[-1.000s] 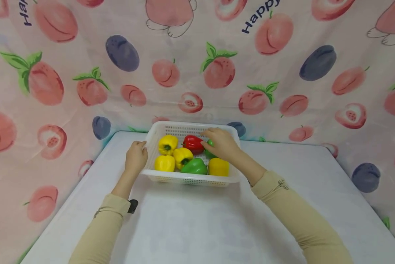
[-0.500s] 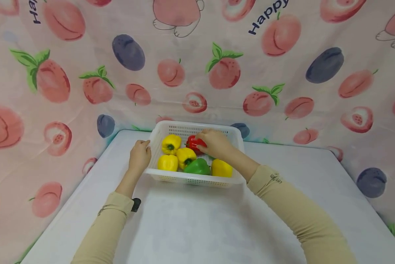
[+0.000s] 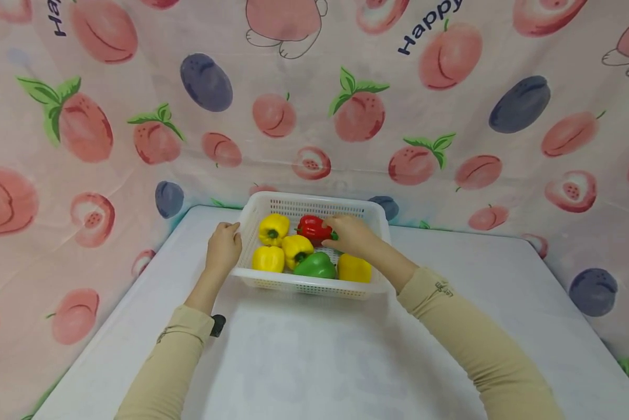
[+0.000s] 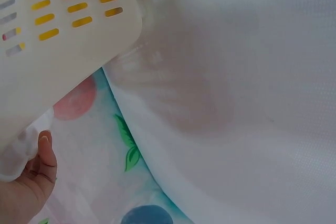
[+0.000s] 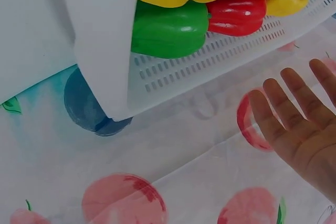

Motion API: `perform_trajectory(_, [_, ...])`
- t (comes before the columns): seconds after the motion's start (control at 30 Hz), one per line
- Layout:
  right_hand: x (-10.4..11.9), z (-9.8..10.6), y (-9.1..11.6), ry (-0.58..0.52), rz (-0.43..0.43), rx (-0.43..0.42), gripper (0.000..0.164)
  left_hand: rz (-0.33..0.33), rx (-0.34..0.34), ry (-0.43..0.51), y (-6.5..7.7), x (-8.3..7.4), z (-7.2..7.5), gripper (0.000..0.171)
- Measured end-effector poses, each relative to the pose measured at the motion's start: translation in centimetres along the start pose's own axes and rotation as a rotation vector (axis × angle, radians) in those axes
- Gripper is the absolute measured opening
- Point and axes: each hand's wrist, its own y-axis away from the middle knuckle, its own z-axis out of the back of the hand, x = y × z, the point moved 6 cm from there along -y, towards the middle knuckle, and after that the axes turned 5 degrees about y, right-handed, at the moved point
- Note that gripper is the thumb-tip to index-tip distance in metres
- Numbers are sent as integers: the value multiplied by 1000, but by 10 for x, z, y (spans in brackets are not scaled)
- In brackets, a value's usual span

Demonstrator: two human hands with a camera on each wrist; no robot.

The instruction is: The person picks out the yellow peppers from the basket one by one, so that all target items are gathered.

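Observation:
A white slotted basket (image 3: 304, 202) stands at the far side of the table and holds several yellow peppers (image 3: 268, 258), a red pepper (image 3: 312, 228) and a green pepper (image 3: 314, 266). My left hand (image 3: 225, 242) grips the basket's left rim; its thumb (image 4: 46, 153) lies against the basket (image 4: 63, 40) in the left wrist view. My right hand (image 3: 348, 233) is inside the basket, just right of the red pepper and touching it. In the right wrist view its fingers (image 5: 294, 114) are straight and spread, holding nothing. A second green pepper (image 5: 168, 30) lies under that hand.
The basket sits on a white table (image 3: 320, 361) with rounded far corners. A pink fruit-print cloth (image 3: 451, 116) hangs close behind and on both sides. A small black device (image 3: 217, 325) shows at my left wrist.
My right hand reached onto the red pepper, then drew back to the right, so more of the pepper shows. The left hand stayed on the rim.

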Motion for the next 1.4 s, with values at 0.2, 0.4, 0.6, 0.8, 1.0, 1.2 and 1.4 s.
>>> perform_trajectory(0.2, [-6,-5,5,31,-23,2,42,-4,1,4,1,0,1,35])
perform_trajectory(0.4, [-12,-8,8,48,-34,-1,42,-7,3,4,0,0,0,36])
perform_trajectory(0.6, [-17,-12,9,40,-57,32,48,-12,2,18,-2,0,0,36])
perform_trajectory(0.8, [-20,-21,12,35,-70,75,52,-19,-2,23,0,1,2,35])
perform_trajectory(1.0, [-25,-31,14,21,-118,117,52,-36,-7,24,1,-1,2,35])
perform_trajectory(1.2, [-31,-36,16,15,-149,139,50,-40,-10,21,1,-2,2,35])
perform_trajectory(1.4, [-33,-42,18,-6,-178,178,47,-22,-1,18,1,-1,2,36])
